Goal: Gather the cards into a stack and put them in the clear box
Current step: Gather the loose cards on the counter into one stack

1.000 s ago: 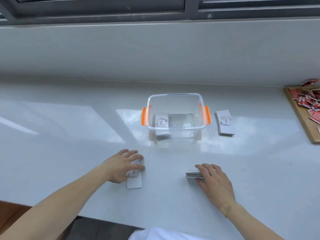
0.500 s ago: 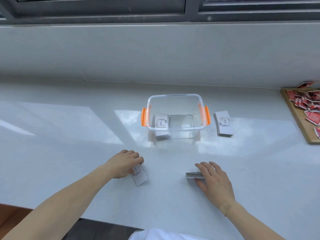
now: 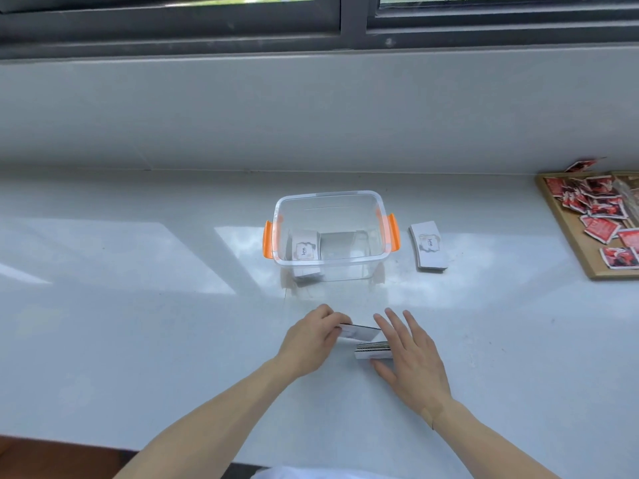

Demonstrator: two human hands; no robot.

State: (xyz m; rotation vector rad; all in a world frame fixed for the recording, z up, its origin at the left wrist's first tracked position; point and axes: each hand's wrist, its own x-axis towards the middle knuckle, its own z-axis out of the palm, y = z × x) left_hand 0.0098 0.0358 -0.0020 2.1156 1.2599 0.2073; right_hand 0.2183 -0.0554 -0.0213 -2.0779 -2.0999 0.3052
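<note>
A clear box (image 3: 330,198) with orange handles stands mid-counter; a small stack of white cards (image 3: 305,248) lies inside at its left. My left hand (image 3: 311,340) pinches a single white card (image 3: 359,332), held just above the near stack. That near stack of cards (image 3: 371,351) rests on the counter, and my right hand (image 3: 409,354) lies over its right side with thumb beneath the edge and fingers spread. Another card stack (image 3: 428,247) lies to the right of the box.
A wooden tray (image 3: 587,264) of red packets sits at the far right edge. A grey wall and window frame rise behind the white counter (image 3: 138,305). The counter's front edge runs near my forearms.
My left hand picked its card off the counter and carried it right, up to the stack under my right hand. My right hand stayed by the stack, fingers now spread.
</note>
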